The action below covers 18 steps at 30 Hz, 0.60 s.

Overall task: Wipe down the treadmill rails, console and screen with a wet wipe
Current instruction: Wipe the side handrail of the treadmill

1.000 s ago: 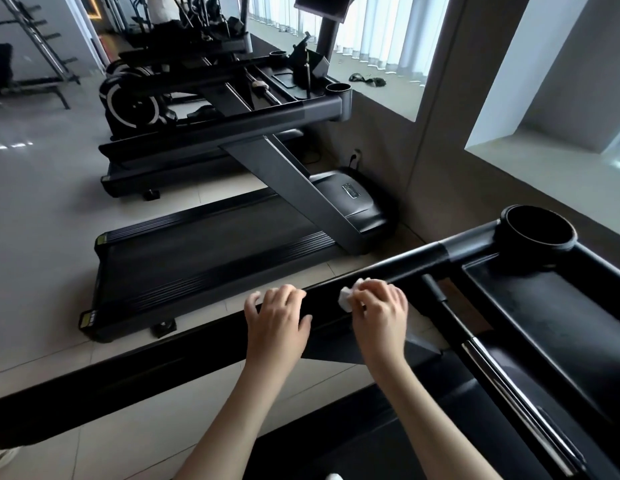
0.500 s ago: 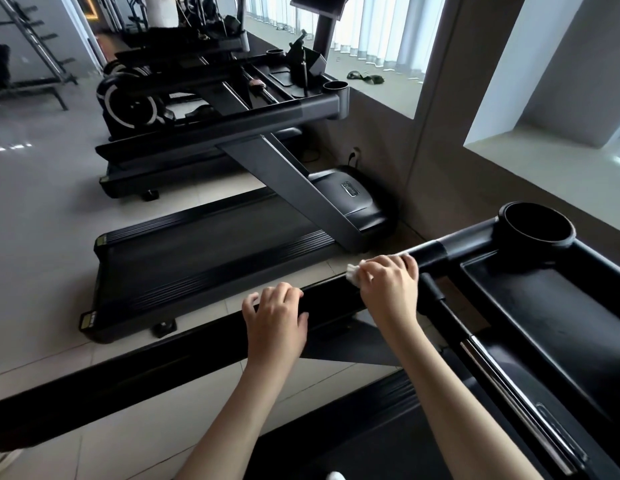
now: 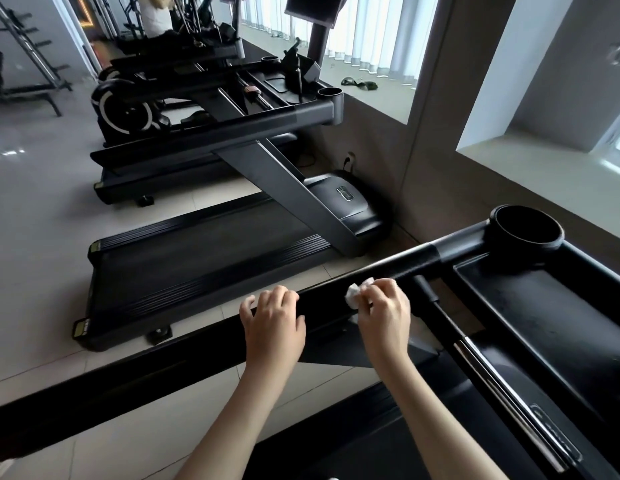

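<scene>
White wipe (image 3: pixel 357 292); black rail (image 3: pixel 163 370); floor (image 3: pixel 41 220) seemingly pale grey.

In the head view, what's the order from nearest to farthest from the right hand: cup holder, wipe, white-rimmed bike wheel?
1. The wipe, pinched in the right hand.
2. The cup holder, ahead to the right.
3. The bike wheel, far off left.
</scene>
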{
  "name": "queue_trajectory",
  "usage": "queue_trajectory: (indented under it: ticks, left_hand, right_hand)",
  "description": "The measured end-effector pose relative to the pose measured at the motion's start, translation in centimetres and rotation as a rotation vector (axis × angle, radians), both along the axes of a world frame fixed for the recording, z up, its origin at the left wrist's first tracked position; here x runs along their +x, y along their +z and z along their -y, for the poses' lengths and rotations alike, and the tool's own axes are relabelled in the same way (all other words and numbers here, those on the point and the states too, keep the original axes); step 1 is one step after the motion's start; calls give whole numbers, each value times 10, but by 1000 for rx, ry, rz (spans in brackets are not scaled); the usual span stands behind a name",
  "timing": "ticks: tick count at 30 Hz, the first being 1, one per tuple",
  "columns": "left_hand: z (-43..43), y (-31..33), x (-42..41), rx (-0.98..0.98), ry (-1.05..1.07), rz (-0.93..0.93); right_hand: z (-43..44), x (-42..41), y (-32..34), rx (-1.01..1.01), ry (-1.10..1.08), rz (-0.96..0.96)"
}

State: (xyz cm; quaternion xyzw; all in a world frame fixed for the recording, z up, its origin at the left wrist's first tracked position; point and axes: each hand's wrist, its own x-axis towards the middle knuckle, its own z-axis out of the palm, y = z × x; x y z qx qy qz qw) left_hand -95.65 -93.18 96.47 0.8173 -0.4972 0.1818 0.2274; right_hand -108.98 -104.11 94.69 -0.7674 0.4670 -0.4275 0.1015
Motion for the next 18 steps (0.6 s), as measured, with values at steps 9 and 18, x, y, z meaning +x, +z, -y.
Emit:
queue_trajectory:
  ticks: [9,18]
  left_hand:
    - [-1,-2,-1,6,17,22]
    - [3,0,-4,2,64,17]
  right_hand:
    - [30,3,12,-49,-37,-48]
    - [46,3,22,-35,1,-84]
